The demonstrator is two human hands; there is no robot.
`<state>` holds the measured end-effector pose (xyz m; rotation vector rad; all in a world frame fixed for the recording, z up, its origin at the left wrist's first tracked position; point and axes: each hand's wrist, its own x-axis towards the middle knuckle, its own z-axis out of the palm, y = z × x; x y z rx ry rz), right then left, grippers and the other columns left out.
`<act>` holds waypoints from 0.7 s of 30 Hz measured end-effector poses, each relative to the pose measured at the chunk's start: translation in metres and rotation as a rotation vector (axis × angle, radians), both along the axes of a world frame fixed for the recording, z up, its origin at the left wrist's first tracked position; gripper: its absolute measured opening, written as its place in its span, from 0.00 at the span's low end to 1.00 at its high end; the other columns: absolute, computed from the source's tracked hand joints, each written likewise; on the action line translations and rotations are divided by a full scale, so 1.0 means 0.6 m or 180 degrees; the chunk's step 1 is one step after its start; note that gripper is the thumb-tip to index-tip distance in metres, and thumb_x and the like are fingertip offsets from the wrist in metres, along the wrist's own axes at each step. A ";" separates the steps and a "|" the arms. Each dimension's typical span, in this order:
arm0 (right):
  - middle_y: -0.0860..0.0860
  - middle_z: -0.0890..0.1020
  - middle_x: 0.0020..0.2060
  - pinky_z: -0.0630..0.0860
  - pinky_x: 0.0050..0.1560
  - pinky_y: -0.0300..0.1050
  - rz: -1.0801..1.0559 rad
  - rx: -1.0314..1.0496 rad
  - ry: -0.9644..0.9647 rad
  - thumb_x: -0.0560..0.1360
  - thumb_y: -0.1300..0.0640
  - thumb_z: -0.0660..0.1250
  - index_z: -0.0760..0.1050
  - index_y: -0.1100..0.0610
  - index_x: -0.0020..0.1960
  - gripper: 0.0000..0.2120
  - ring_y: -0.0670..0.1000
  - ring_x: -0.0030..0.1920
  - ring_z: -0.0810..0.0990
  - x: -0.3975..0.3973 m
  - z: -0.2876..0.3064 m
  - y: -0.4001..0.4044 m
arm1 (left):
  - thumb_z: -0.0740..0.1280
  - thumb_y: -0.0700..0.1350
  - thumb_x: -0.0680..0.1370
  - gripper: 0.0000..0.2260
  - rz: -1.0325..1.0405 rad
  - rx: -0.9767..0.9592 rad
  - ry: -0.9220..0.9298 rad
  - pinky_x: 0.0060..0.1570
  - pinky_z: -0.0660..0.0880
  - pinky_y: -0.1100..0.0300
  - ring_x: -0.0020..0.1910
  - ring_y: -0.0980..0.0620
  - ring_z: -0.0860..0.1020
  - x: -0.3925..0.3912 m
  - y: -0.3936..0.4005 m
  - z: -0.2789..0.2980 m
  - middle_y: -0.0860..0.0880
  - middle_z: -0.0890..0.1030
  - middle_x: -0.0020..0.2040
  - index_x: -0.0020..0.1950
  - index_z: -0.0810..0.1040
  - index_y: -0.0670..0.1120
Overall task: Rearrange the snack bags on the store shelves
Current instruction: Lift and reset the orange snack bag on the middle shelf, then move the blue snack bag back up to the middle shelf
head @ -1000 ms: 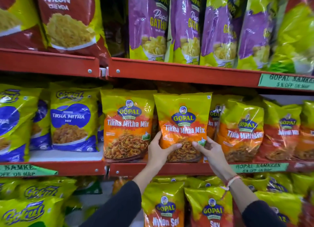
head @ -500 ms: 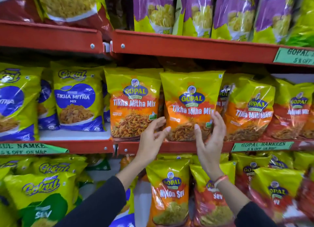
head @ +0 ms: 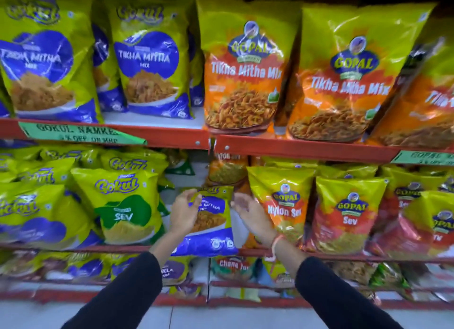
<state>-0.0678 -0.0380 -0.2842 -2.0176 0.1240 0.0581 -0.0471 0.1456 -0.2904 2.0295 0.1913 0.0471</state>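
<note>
Snack bag (head: pixel 211 220), blue and yellow, upright on middle shelf (head: pixel 319 253); left hand (head: pixel 183 212) open, fingers over its left edge; right hand (head: pixel 249 212) open, just beside its right edge.

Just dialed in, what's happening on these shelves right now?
A person is tidying snack bags. Both hands are at a small blue Tikha Mitha bag on the lower shelf, between the green Sev bag and the Nylon Sev bag. The left hand covers its left edge; the right hand is open beside it.
</note>
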 end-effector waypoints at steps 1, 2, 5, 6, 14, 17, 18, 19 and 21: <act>0.58 0.83 0.42 0.73 0.41 0.33 -0.0122 0.0196 0.0437 0.78 0.59 0.65 0.79 0.62 0.47 0.07 0.51 0.42 0.80 0.006 -0.028 0.004 | 0.66 0.46 0.78 0.17 0.0098 0.0113 0.0290 0.59 0.72 0.50 0.61 0.39 0.78 0.003 0.012 -0.018 0.34 0.80 0.59 0.63 0.76 0.36; 0.54 0.77 0.33 0.69 0.30 0.31 -0.0275 0.0456 0.0840 0.78 0.59 0.65 0.75 0.59 0.38 0.10 0.48 0.34 0.74 0.008 -0.048 0.011 | 0.66 0.47 0.78 0.20 0.0197 0.0148 0.0552 0.60 0.71 0.49 0.62 0.37 0.76 0.007 0.024 -0.034 0.33 0.79 0.61 0.63 0.74 0.35; 0.55 0.70 0.34 0.68 0.31 0.39 -0.0517 0.1015 0.1635 0.75 0.47 0.68 0.71 0.56 0.38 0.14 0.50 0.32 0.70 0.018 -0.117 0.022 | 0.67 0.47 0.77 0.20 0.0450 -0.0411 0.1083 0.57 0.71 0.51 0.59 0.41 0.77 0.006 0.041 -0.060 0.33 0.78 0.61 0.62 0.75 0.32; 0.57 0.74 0.37 0.73 0.37 0.45 -0.0567 0.1078 0.1756 0.74 0.45 0.69 0.73 0.57 0.40 0.15 0.53 0.36 0.75 0.018 -0.122 0.032 | 0.67 0.46 0.77 0.20 0.0535 -0.0678 0.1218 0.54 0.70 0.54 0.57 0.44 0.77 0.006 0.046 -0.065 0.34 0.78 0.62 0.62 0.74 0.32; 0.65 0.84 0.45 0.79 0.52 0.59 -0.0596 0.1351 0.1415 0.70 0.51 0.74 0.78 0.59 0.40 0.12 0.59 0.45 0.82 -0.008 -0.106 0.051 | 0.70 0.31 0.72 0.16 0.0799 -0.1421 0.1506 0.26 0.76 0.67 0.24 0.58 0.78 0.003 0.084 -0.096 0.49 0.82 0.26 0.58 0.76 0.28; 0.61 0.84 0.47 0.78 0.52 0.55 -0.0512 0.1631 0.0997 0.71 0.56 0.73 0.81 0.60 0.45 0.07 0.56 0.47 0.81 -0.038 -0.081 0.047 | 0.73 0.31 0.70 0.20 0.0786 -0.1779 0.1344 0.35 0.80 0.63 0.38 0.49 0.81 -0.017 0.094 -0.087 0.36 0.83 0.49 0.60 0.77 0.30; 0.60 0.85 0.50 0.78 0.55 0.56 -0.0457 0.1674 0.0893 0.72 0.58 0.72 0.82 0.61 0.49 0.08 0.55 0.49 0.82 -0.045 -0.074 0.043 | 0.74 0.33 0.69 0.22 0.0740 -0.1872 0.1314 0.44 0.81 0.59 0.46 0.46 0.81 -0.024 0.098 -0.083 0.36 0.81 0.56 0.61 0.77 0.32; 0.60 0.85 0.52 0.78 0.58 0.57 -0.0436 0.1768 0.0845 0.73 0.60 0.72 0.82 0.62 0.52 0.10 0.55 0.51 0.82 -0.054 -0.070 0.041 | 0.76 0.35 0.68 0.24 0.0692 -0.1879 0.1299 0.54 0.80 0.54 0.53 0.43 0.81 -0.036 0.102 -0.075 0.37 0.81 0.58 0.62 0.76 0.33; 0.57 0.86 0.52 0.78 0.59 0.55 -0.0383 0.1890 0.0839 0.73 0.61 0.71 0.81 0.61 0.55 0.11 0.54 0.52 0.83 -0.069 -0.057 0.037 | 0.79 0.40 0.64 0.28 0.0561 -0.1846 0.1235 0.65 0.73 0.46 0.59 0.41 0.80 -0.058 0.106 -0.055 0.39 0.81 0.59 0.62 0.77 0.37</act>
